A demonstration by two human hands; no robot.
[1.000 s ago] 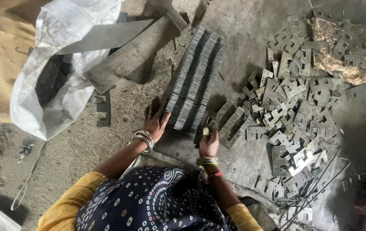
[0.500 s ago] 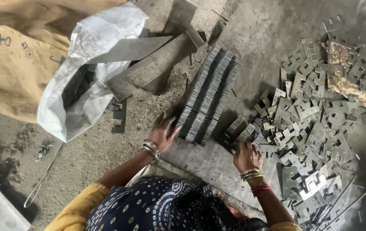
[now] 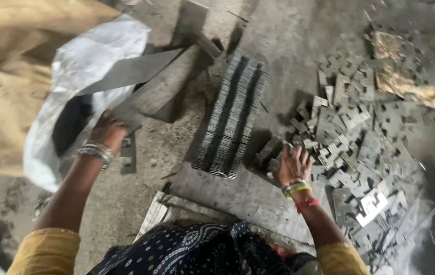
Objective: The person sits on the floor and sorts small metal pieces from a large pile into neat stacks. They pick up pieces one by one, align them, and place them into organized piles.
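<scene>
A long row of thin grey metal plates (image 3: 233, 114) stands packed on edge on the concrete floor. My right hand (image 3: 294, 164) rests on a small bundle of the same plates (image 3: 269, 153) at the near edge of a loose heap of cut metal pieces (image 3: 360, 137). My left hand (image 3: 106, 130) has reached out to the left and touches the near end of a flat metal strip (image 3: 149, 99) beside the mouth of a white woven sack (image 3: 82, 81). Bangles are on both wrists.
A brown sack (image 3: 9, 76) lies at the far left. A longer grey metal sheet (image 3: 126, 74) leans out of the white sack. Rusty, yellowish scrap (image 3: 411, 76) sits at the top right. A flat slab (image 3: 238, 196) lies just in front of my knees.
My left hand left the near end of the plate row and moved left to the strip by the white sack. My right hand shifted right onto the small bundle. The view swung right.
</scene>
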